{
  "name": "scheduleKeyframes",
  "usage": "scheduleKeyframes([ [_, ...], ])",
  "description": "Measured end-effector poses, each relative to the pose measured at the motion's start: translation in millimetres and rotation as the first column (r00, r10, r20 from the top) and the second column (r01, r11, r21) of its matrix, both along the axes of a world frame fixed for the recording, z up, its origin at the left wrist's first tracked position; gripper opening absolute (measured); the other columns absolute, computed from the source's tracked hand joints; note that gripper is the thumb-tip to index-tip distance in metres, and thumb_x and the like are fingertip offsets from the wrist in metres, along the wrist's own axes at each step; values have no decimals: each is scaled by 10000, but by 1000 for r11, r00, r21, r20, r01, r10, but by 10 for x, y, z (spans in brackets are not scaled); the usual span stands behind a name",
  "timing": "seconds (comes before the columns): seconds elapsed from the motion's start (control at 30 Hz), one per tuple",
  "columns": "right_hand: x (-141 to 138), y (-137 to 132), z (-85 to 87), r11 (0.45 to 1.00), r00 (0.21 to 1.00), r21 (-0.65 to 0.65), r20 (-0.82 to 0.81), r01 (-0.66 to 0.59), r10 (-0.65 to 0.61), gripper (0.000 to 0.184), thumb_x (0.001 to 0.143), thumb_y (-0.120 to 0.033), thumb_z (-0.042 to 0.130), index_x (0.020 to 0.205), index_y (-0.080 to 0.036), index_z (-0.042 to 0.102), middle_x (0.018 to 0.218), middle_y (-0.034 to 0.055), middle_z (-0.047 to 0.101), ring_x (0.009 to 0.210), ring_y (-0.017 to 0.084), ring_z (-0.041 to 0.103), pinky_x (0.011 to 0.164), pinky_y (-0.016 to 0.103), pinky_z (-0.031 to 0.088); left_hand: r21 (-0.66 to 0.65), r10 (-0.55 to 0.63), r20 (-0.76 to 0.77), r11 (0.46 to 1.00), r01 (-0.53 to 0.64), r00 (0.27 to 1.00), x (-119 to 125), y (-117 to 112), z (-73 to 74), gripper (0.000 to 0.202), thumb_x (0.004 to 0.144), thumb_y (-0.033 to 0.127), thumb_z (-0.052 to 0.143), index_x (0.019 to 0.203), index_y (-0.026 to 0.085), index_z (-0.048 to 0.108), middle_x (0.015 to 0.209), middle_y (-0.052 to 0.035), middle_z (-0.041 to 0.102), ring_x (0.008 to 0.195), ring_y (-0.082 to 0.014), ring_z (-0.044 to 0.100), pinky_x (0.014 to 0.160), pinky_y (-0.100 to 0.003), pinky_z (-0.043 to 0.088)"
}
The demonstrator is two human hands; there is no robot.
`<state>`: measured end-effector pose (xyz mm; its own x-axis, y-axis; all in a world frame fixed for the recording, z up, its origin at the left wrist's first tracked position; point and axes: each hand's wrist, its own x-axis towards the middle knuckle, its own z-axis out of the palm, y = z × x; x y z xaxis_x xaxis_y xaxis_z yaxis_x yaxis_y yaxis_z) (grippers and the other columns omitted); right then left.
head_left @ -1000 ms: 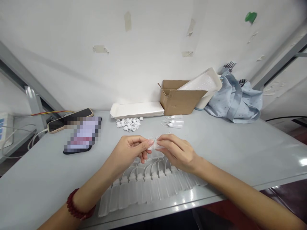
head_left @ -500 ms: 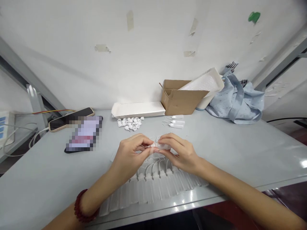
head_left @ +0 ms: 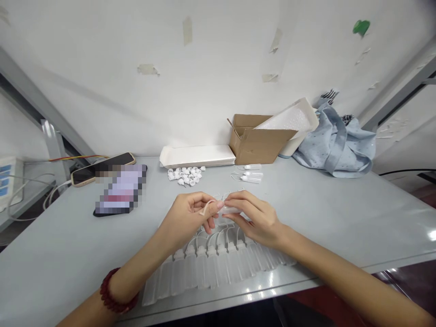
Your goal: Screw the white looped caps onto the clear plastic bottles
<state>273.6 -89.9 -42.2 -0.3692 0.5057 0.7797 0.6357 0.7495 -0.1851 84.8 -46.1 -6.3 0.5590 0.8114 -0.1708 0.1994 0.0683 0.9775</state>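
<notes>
A small clear plastic dropper bottle (head_left: 232, 210) is held above the table between my hands. My right hand (head_left: 257, 215) is closed round its body, thumb below and fingers above. At the neck end, my left hand (head_left: 190, 214) pinches the bottle's top, with a thin white strap curving over the thumb. Fingers hide most of the neck. Below my hands lies a row of similar clear bottles (head_left: 204, 268), side by side, their straps pointing away from me. Beyond my hands sit a pile of small white caps (head_left: 185, 175) and a few loose bottles (head_left: 252, 177).
A stack of white padded envelopes (head_left: 197, 156) lies against the wall beside an open cardboard box (head_left: 260, 145). A light blue cloth bag (head_left: 340, 145) slumps at the back right. Two phones, one dark-screened (head_left: 104, 170) and one lit (head_left: 121, 190), lie at the left.
My left hand has rolled over at the bottle's top, its fingers now curled underneath and the strap lying across its thumb. My right hand keeps its hold almost in place.
</notes>
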Motion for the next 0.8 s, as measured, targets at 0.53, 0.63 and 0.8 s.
scheduleKeyframes([
  [0.53, 15, 7, 11, 997, 996, -71, -82, -33, 28, 147, 857, -100, 600, 1000, -137, 597, 904, 104, 650, 816, 171, 653, 669, 285, 579, 180, 36, 37, 983, -42, 999, 18, -72, -15, 59, 723, 194, 700, 767, 155, 711, 597, 20, 665, 529, -90, 586, 525, -172, 496],
  [0.63, 8, 4, 30, 996, 993, -77, -117, -42, 33, 136, 868, -123, 595, 1003, -144, 597, 903, 100, 647, 822, 173, 652, 672, 297, 580, 183, 53, 45, 981, -60, 998, 15, -78, -9, 115, 706, 202, 725, 814, 162, 722, 606, 22, 675, 540, -97, 599, 542, -178, 510],
  [0.8, 1, -11, 48, 1000, 996, -13, -88, -9, 8, 147, 881, -122, 579, 1025, -144, 594, 914, 101, 641, 817, 165, 649, 670, 289, 580, 49, -42, 20, 998, 41, 999, -2, -23, 30, 289, 827, 391, 629, 694, 145, 703, 560, -8, 650, 522, -114, 607, 551, -212, 517],
])
